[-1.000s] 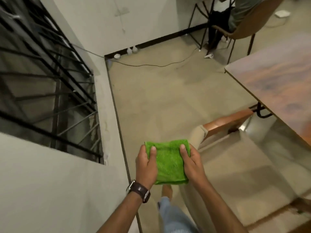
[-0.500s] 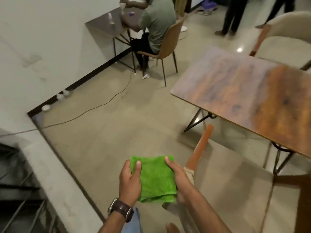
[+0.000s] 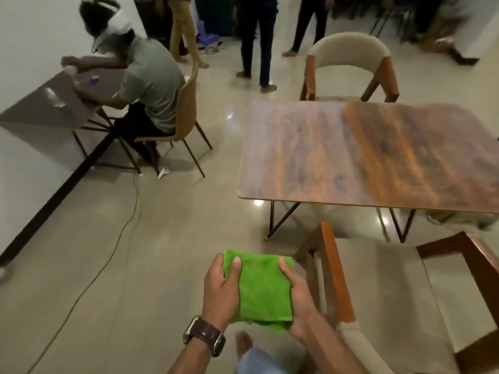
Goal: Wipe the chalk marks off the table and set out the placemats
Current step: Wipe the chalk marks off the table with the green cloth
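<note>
Head view — one green cloth (image 3: 263,287), two hands.

Hands: 2, left hand (image 3: 220,288) + right hand (image 3: 298,300), both gripping cloth edges.
Green cloth (image 3: 260,288): 1, folded.
Wristwatch (image 3: 204,334): 1, left wrist.
Tables: 2, wood table (image 3: 372,155) + grey table (image 3: 51,103) at wall.
Chairs: 3, cream-backed chair (image 3: 348,56) at wood table's far edge, cushioned chair (image 3: 391,290) at its near edge, tan chair (image 3: 185,109) at grey table.
People: 1 seated person (image 3: 145,85); standing legs at top, blurred, count unclear.
Floor cable (image 3: 108,249): 1.
</note>
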